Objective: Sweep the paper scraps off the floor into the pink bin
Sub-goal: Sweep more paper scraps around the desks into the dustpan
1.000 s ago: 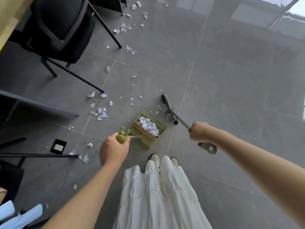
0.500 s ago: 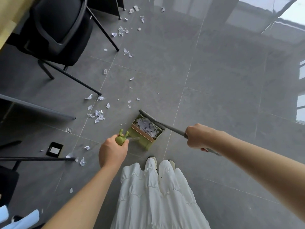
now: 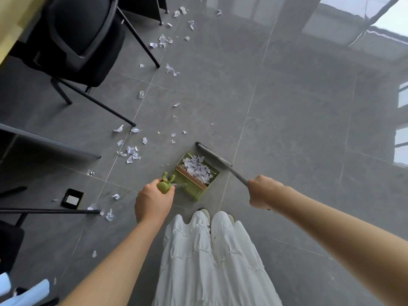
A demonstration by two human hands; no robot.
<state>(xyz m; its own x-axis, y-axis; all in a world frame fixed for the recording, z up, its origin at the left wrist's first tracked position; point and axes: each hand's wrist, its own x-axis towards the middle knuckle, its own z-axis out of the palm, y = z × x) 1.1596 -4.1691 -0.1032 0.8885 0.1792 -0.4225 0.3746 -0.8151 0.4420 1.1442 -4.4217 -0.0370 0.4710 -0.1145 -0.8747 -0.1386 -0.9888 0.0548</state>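
The floor [image 3: 298, 111] is laid in glossy grey tiles. A green dustpan [image 3: 194, 173] filled with scraps is set on it between the two grips, with a broom head [image 3: 212, 154] laid along its far edge. Loose scraps [image 3: 131, 153] are scattered beyond and to the left of the left grip [image 3: 153, 202]. Chair legs [image 3: 99, 104] and a small black square object [image 3: 72, 198] are also seen resting on it.
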